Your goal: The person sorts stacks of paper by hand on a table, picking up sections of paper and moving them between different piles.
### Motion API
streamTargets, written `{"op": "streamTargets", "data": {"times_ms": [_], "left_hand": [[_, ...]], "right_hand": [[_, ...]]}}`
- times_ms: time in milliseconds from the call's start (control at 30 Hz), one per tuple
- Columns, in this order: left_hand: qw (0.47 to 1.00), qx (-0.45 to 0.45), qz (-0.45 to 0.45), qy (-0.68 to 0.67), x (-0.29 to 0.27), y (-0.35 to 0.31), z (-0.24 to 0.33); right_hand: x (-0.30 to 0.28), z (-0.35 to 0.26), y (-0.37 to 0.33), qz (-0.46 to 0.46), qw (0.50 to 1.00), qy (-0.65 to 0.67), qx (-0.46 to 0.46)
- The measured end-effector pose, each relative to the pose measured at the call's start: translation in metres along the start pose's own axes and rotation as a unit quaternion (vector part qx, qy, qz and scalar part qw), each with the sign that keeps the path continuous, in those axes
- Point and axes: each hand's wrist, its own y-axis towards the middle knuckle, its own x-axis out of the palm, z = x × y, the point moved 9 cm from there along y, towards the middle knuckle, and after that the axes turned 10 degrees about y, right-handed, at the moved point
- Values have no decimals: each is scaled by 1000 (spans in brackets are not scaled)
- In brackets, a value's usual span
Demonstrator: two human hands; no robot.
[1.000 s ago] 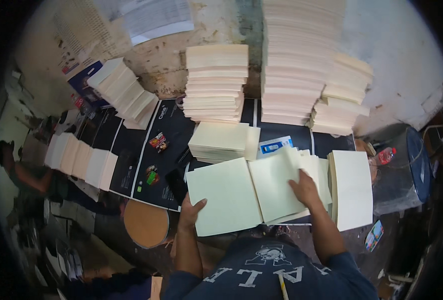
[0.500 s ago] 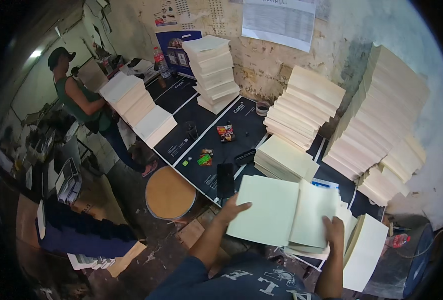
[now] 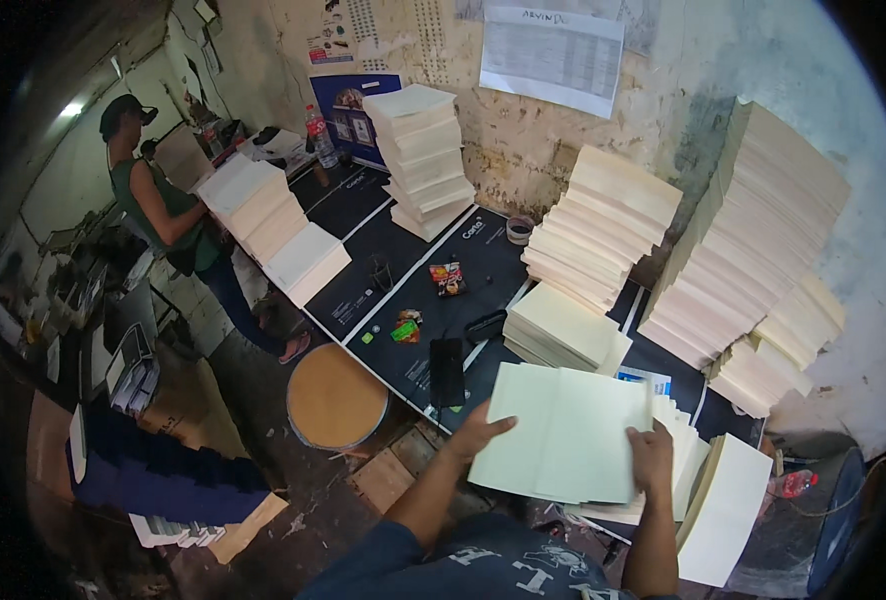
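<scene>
Low in front of me I hold pale paper sheets (image 3: 563,430), spread side by side with a crease or overlap down the middle. My left hand (image 3: 478,432) grips their left edge, thumb lying on top. The right edge is in my right hand (image 3: 651,455), its fingers curled partly out of sight. Just beyond the sheets a short stack of cream paper (image 3: 568,325) lies on the dark table. By my right forearm, a leaning row of pale paper bundles (image 3: 725,510) fans out. A black phone (image 3: 447,372) lies near my left hand.
Tall paper stacks (image 3: 753,240) lean at the wall on the right; another pile (image 3: 423,160) stands farther back. Snack packets (image 3: 448,279) and a glass (image 3: 381,270) sit on the table (image 3: 363,310). A round drum (image 3: 338,395) stands left. A person (image 3: 163,205) works at the far left.
The sheets that hung partly apart now lie together, the right part drawn inward over the left. My right hand has moved slightly left, my left hand slightly right.
</scene>
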Motion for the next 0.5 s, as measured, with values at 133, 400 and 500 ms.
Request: {"op": "streamTargets", "data": {"times_ms": [133, 400, 500], "left_hand": [[996, 8, 32, 88, -48, -3, 1], [997, 3, 57, 61, -61, -14, 3], [997, 7, 50, 61, -48, -7, 11]], "right_hand": [[-62, 84, 11, 112, 990, -83, 20], [-69, -34, -25, 160, 955, -229, -94], [-74, -53, -25, 154, 963, -214, -47]]}}
